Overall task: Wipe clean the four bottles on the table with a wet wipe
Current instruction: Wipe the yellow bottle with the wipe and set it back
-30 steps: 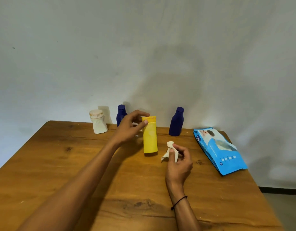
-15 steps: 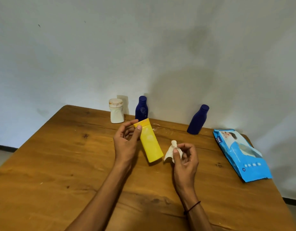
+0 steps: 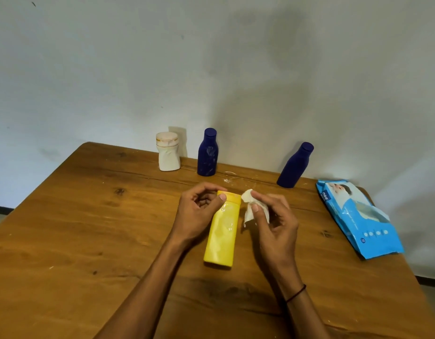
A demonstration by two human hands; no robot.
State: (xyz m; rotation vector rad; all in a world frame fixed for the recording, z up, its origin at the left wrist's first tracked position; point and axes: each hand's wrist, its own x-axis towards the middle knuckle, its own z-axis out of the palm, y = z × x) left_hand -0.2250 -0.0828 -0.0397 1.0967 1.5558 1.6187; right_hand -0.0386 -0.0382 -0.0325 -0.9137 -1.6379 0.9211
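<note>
Head camera view, looking down at a wooden table [image 3: 64, 241] set against a plain pale wall [image 3: 211, 57].

At the centre, the left hand [image 3: 196, 216] grips a yellow bottle [image 3: 222, 233] near its cap end, thumb across the front and fingers curled behind. The bottle is tipped over, cap pointing away toward the wall and flat base toward the viewer; whether it rests on the table or is lifted just above it cannot be told.

Just right of the bottle's cap, the right hand [image 3: 275, 223] pinches a crumpled white wet wipe [image 3: 252, 207] between thumb and forefinger. The wipe sits just beside the cap; contact cannot be confirmed. A thin dark band [image 3: 296, 293] circles the right wrist.

Along the far edge of the table stand three more bottles, all upright. From left: a squat white bottle [image 3: 168, 152] with a cream cap, a dark blue bottle [image 3: 207, 152] just beside it with pale smudges on its front, and, well apart to the right, a second dark blue bottle [image 3: 294, 166]. Whitish smears mark the wood between the two blue bottles.

At the right edge of the table lies a blue pack of wet wipes [image 3: 358, 218], flat, well apart from the hands.
</note>
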